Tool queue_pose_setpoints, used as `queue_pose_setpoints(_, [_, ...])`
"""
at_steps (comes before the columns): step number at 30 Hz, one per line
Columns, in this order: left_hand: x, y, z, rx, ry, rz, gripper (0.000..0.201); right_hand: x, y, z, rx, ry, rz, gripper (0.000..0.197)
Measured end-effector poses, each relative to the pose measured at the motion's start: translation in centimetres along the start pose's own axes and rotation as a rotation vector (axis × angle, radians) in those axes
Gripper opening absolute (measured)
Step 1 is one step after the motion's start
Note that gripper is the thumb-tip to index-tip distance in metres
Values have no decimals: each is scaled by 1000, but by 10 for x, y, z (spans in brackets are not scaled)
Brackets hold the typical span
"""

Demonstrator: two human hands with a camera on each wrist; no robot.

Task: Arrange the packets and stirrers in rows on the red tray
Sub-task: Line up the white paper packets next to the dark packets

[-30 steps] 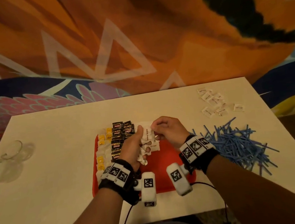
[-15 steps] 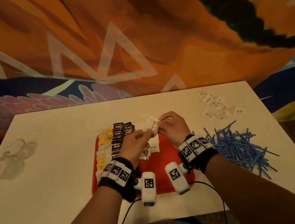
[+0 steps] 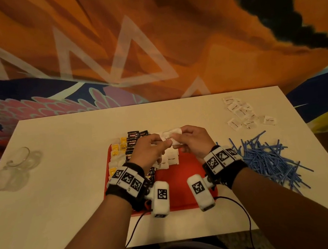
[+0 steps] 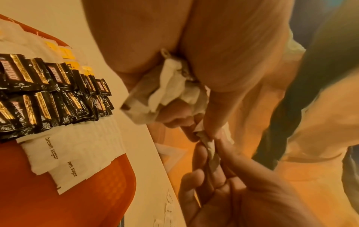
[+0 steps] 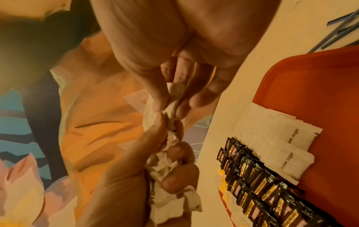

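Sugar packets filled my left hand (image 3: 150, 152), a crumpled bunch of white sachets (image 4: 169, 90) curled into the palm, while my right hand (image 3: 189, 142) pinched the edge of one brown sugar packet (image 3: 171, 139) and drew it clear of the bunch. A second earlier both hands had sat lower, close over the white row; by this moment they had lifted above the far edge of the red tray (image 3: 186, 183), and the single packet had come away between my fingertips, so I judged the next sachet was about ready to be laid down. On the tray the yellow tea packets (image 3: 119, 150) stood in the left-hand column, the black Kopiko packets (image 4: 52, 95) overlapped in their rows beside them, and the brown sugar row (image 5: 287, 147) had been started just right of the black ones, with bare red showing over the right and near parts of the tray. More white packets (image 3: 244, 115) lay loose at the far right of the desk (image 3: 65, 197), and the blue stirrers (image 3: 265, 157) sat in an untidy heap right of the tray, none yet placed. I reckoned the job was perhaps halfway done, with the sugar row to be extended and the stirrers untouched.
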State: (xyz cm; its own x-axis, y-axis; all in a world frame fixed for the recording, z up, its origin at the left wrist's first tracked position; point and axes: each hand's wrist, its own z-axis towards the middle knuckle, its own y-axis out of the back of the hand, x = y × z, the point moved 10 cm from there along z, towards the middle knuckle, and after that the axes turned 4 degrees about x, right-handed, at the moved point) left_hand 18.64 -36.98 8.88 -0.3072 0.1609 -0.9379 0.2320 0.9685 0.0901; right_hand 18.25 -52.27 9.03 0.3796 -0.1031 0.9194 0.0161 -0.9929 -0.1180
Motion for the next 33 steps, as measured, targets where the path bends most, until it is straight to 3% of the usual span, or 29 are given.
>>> queue_pose_setpoints(5, [15, 4, -3, -38, 46, -130, 3, -22, 3, 2, -45, -123, 194, 12])
queue_pose_setpoints(8, [19, 5, -4, -44, 42, -160, 15, -32, 8, 3, -95, -142, 221, 13])
queue_pose_setpoints(14, [29, -3, -2, -70, 37, -97, 15, -47, 4, 7, -94, -160, 166, 6])
queue_pose_setpoints(19, [38, 1, 0, -141, 51, -131, 2, -71, -6, 8, -75, -280, 370, 31])
queue_pose_setpoints(21, [43, 4, 2, -145, 62, -125, 4, -73, -4, 9, -45, -266, 269, 35])
queue_pose_setpoints(25, [64, 13, 5, -182, 139, -146, 26, -76, 4, 8, -20, -177, -185, 35])
queue_pose_setpoints(29, [84, 26, 3, -295, 214, -53, 38, -102, 8, 16, 5, -196, -318, 35])
queue_pose_setpoints(33, [109, 36, 1, -289, 315, -125, 33, -146, 29, 27, -52, -313, -439, 32])
